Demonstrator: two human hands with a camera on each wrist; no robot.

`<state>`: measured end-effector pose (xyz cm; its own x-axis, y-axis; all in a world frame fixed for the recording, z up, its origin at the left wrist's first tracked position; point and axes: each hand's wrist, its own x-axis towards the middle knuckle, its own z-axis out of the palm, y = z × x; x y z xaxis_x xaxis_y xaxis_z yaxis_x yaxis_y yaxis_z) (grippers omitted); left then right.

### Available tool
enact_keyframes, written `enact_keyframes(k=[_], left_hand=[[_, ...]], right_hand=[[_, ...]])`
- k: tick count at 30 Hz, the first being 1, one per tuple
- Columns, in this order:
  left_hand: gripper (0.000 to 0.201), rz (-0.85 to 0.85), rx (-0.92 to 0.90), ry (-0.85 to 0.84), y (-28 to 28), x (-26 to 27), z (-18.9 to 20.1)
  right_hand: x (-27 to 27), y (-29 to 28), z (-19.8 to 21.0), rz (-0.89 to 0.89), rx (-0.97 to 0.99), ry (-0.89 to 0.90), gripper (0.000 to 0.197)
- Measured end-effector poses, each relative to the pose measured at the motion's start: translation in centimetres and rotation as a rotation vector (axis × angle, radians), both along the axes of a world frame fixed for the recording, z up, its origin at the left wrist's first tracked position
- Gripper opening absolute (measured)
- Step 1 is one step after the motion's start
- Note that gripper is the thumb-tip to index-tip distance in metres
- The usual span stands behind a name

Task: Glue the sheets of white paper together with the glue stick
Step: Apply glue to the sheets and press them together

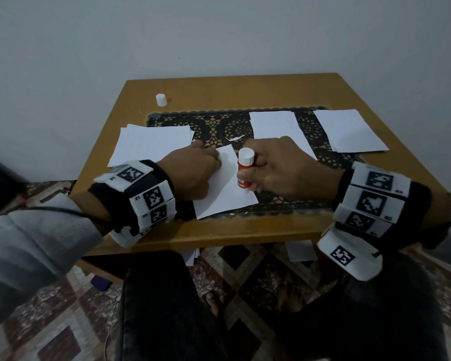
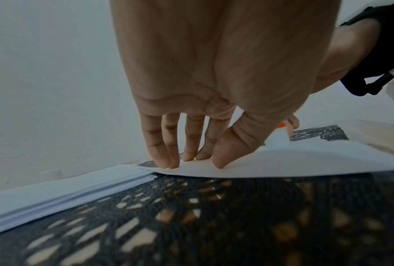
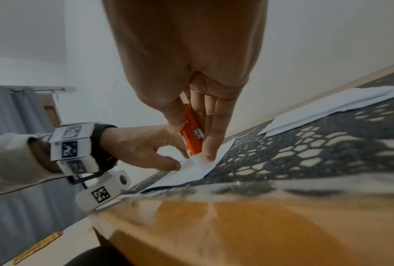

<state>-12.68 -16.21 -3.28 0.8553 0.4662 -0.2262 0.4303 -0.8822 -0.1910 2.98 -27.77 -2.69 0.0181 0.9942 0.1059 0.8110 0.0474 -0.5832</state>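
Left hand (image 1: 193,175): black wrist band (image 1: 156,175) ringed with white blocks (image 1: 151,199), each printed with a black square code. White camera pod (image 3: 105,189) with its own code under the wrist. Grey ribbed sleeve (image 1: 31,246); thin black cable (image 1: 63,211). Right hand (image 1: 287,170): matching band, blocks (image 1: 375,201), pod (image 1: 349,256). Dark trousers (image 1: 167,308), bare feet (image 1: 214,300).

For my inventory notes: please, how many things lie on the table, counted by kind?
Paper sheets or stacks: 4
Paper scrap: 1
Glue stick: 1
Cap: 1
Lace mat: 1
Total: 8
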Motion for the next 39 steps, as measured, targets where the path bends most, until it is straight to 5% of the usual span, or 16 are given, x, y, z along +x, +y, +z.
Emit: enact_keyframes(k=[8,18,23,39], left_hand=[[0.05,-0.019,0.033,-0.027,-0.4,-0.2,0.2],[0.057,-0.014,0.007,-0.033,-0.7,-0.6,0.5],[0.055,-0.02,0.011,-0.04,-0.4,-0.7,0.2],[0.056,-0.024,0.009,-0.048,-0.4,-0.8,0.2]], right_hand=[[0.4,-1.9,0.5,0.033,-0.009,0.128,0.022],[0.9,5.0,1.8,-0.151,0.167,0.083,0.038],[0.8,6.5,1.3,-0.135,0.112,0.311,0.043],[1.0,7.6,-0.1,-0.231,0.169,0.203,0.04]])
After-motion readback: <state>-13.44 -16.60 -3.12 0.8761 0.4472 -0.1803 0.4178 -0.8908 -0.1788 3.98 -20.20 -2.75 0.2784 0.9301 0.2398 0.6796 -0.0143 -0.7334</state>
